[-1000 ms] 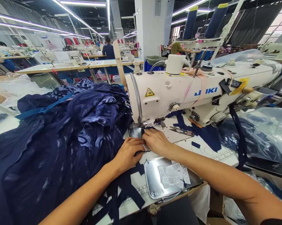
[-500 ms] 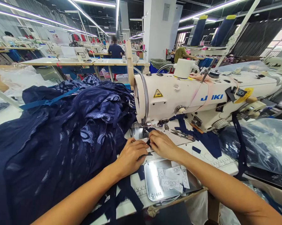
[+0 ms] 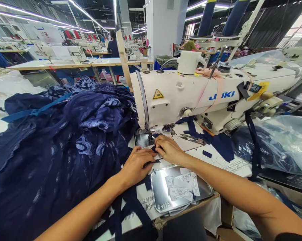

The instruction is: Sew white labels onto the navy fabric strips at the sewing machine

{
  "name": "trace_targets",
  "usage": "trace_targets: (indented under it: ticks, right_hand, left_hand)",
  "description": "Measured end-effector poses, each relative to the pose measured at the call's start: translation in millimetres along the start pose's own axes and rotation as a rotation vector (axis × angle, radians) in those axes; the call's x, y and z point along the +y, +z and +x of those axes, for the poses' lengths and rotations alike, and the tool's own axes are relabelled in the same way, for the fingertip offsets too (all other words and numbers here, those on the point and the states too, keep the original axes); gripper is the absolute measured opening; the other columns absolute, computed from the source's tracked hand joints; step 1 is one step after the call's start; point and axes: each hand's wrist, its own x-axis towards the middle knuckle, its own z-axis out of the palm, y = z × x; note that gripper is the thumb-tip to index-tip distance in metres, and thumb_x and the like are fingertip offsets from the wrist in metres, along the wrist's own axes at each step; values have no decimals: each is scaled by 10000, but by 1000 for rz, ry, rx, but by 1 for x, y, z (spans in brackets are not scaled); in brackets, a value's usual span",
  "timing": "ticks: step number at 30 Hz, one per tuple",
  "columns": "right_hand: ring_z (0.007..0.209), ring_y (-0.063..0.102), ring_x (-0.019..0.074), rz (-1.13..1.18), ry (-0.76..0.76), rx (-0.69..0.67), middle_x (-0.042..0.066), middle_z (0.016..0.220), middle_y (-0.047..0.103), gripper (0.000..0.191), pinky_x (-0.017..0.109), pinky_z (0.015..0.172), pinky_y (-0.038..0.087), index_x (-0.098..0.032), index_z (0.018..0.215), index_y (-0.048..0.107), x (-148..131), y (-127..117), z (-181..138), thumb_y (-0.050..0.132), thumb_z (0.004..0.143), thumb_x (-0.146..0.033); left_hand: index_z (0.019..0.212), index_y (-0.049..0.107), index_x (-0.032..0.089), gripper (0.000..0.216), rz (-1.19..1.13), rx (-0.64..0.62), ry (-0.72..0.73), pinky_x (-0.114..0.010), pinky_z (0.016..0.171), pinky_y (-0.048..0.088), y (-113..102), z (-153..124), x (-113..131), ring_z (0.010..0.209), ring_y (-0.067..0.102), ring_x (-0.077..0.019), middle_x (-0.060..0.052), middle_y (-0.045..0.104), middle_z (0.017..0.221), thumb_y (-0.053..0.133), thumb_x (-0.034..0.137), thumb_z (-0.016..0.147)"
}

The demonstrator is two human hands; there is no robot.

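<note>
My left hand (image 3: 136, 164) and my right hand (image 3: 168, 149) meet just in front of the needle of a white Juki sewing machine (image 3: 191, 97). Both pinch a small dark navy strip (image 3: 153, 149) that lies on the machine bed under the presser foot (image 3: 150, 133). The fingers of both hands are curled and pressed together on the strip. A big heap of navy patterned fabric (image 3: 58, 140) lies to the left, touching my left wrist.
A metal tray (image 3: 161, 194) with white "valege" labels (image 3: 182, 187) sits at the table's near edge. Snips (image 3: 192, 139) and navy scraps lie right of the needle. A plastic bag of navy cloth (image 3: 274, 144) fills the right. Other workstations and people stand behind.
My hands have shifted a little toward the needle, still pinching the navy strip. The view swung right, then back left.
</note>
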Motion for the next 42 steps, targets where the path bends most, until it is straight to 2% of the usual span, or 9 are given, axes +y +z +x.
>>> trace_targets:
  ticks: [5, 9, 12, 15, 17, 20, 26, 37, 42]
  right_hand:
    - [802, 505, 141, 127, 7, 8, 16, 841, 544, 231, 286, 723, 352, -160, 579, 416, 8, 1, 5, 519, 756, -54]
    - [752, 516, 127, 204, -22, -13, 8, 809, 539, 252, 261, 698, 372, -161, 553, 406, 12, 1, 7, 537, 733, -44]
    - [749, 510, 136, 175, -72, 30, 12, 786, 535, 199, 267, 695, 371, -161, 592, 459, 10, -1, 5, 528, 749, -60]
    - [716, 503, 134, 261, -83, 101, 11, 743, 531, 153, 268, 676, 374, -161, 670, 519, 3, -4, 1, 472, 807, -113]
    - [678, 502, 127, 430, -51, 109, 4, 705, 532, 137, 258, 642, 383, -160, 717, 545, -3, -5, 0, 463, 826, -175]
    - [612, 490, 111, 718, 16, 53, -8, 675, 544, 139, 241, 586, 384, -158, 796, 576, -12, -5, 1, 527, 791, -288]
    - [520, 442, 90, 971, 138, 51, -34, 584, 508, 252, 234, 521, 370, -158, 694, 568, -18, -6, 6, 605, 672, -406]
    - [476, 388, 74, 1002, 226, 111, -67, 515, 423, 148, 222, 487, 307, -171, 624, 492, -22, -6, 5, 517, 684, -304]
    - [465, 385, 73, 993, 241, 123, -73, 504, 410, 105, 218, 485, 303, -173, 628, 491, -22, -6, 6, 489, 694, -255]
  left_hand:
    - [756, 610, 182, 133, 40, -35, 43, -402, 855, 313, 0, 1, 4, 970, 587, -204, -56, 675, 988, 518, 87, 740]
    - [752, 613, 189, 142, -90, 25, -52, -427, 873, 316, 1, -1, 4, 929, 604, -202, -44, 687, 940, 518, 87, 722]
    - [716, 620, 177, 89, -328, 197, -234, -369, 822, 381, -3, -1, 4, 839, 612, -182, -27, 685, 842, 539, 141, 721]
    - [668, 625, 159, 113, -663, 353, -517, -271, 643, 435, -13, 0, 7, 674, 582, -145, -4, 637, 699, 603, 266, 696]
    - [663, 633, 152, 187, -892, 377, -670, -236, 543, 422, -18, 0, 10, 577, 541, -119, 12, 602, 631, 649, 338, 653]
    - [645, 649, 143, 242, -1065, 379, -747, -213, 517, 409, -21, 2, 13, 539, 506, -96, 15, 596, 609, 715, 364, 573]
    - [602, 654, 139, 229, -1061, 358, -776, -191, 479, 359, -17, 6, 17, 498, 460, -75, 26, 565, 552, 734, 346, 545]
    - [641, 661, 136, 230, -928, 387, -793, -192, 509, 351, -12, 16, 22, 535, 472, -93, 16, 585, 572, 721, 323, 521]
    - [602, 655, 133, 213, -961, 397, -811, -176, 481, 336, -11, 19, 23, 500, 446, -72, 26, 562, 536, 723, 320, 527]
